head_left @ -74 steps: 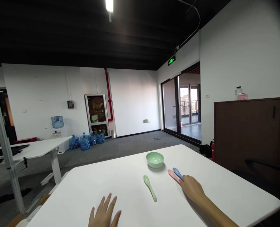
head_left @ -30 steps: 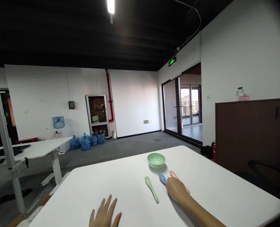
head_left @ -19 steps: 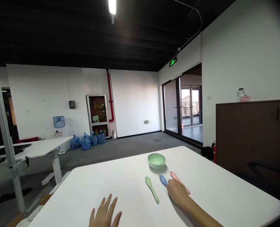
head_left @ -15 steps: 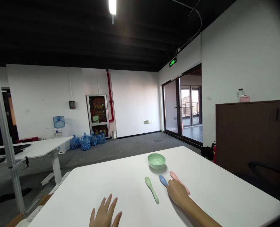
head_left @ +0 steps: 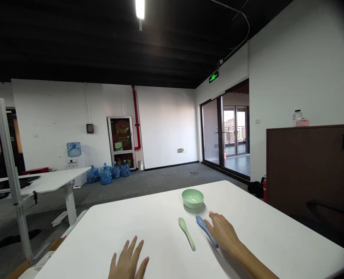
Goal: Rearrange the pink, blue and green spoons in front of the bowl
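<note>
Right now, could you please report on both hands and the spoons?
Left hand spread open. Right hand over pink spoon, hiding most of it; grip unclear. Blue spoon between right hand and green spoon.

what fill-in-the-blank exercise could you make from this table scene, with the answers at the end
1. The bowl on the table is coloured ____.
2. The spoon lying between the green spoon and the right hand is coloured ____.
3. The hand farther from the bowl is the ____ one.
4. The handle of the green spoon points ____ from the bowl.

Missing words: green; blue; left; away
</note>
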The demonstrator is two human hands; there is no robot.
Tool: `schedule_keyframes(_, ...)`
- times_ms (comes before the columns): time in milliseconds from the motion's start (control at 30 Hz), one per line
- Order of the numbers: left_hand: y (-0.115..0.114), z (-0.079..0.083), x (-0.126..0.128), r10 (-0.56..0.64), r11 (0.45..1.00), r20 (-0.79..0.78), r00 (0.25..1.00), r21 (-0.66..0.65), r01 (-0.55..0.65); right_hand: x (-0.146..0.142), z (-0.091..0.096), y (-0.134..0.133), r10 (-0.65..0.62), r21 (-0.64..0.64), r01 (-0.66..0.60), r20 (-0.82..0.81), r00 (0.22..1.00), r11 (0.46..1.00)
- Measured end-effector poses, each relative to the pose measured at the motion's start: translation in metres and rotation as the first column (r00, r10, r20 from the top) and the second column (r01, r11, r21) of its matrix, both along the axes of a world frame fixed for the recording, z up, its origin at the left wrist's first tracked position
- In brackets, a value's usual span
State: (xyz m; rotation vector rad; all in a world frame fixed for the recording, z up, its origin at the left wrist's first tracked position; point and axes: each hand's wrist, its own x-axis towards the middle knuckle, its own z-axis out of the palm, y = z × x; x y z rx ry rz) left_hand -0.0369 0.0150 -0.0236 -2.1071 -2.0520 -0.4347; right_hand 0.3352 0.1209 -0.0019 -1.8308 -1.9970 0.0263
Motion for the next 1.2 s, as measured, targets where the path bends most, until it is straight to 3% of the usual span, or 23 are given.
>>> schedule_keyframes(233,0.002,0.002,0.003,-0.006,0.999,0.036,0.999,0.047,0.005,0.009,0.017,-0.006,0.042,0.058,-0.035,-0.113,0.993,0.998)
schedule_keyframes(500,-0.002,0.009,0.006,0.046,0.999,0.025,0.999,0.008,-0.047,0.008,-0.001,-0.016,0.114,-0.042,-0.115,-0.032,0.993,0.992)
schedule_keyframes(700,-0.008,0.015,0.012,0.077,0.997,0.016,0.997,-0.013,-0.077,0.01,-0.016,-0.013,0.115,-0.011,-0.115,-0.011,0.993,0.993)
schedule_keyframes(967,-0.008,0.011,0.012,0.08,0.996,0.03,0.996,0.035,-0.081,0.009,-0.013,-0.011,0.125,-0.027,-0.125,-0.009,0.992,0.992)
schedule_keyframes(1200,-0.011,0.017,0.014,0.081,0.997,0.013,0.997,-0.003,-0.081,0.006,-0.011,-0.014,0.14,-0.054,-0.14,0.004,0.99,0.989)
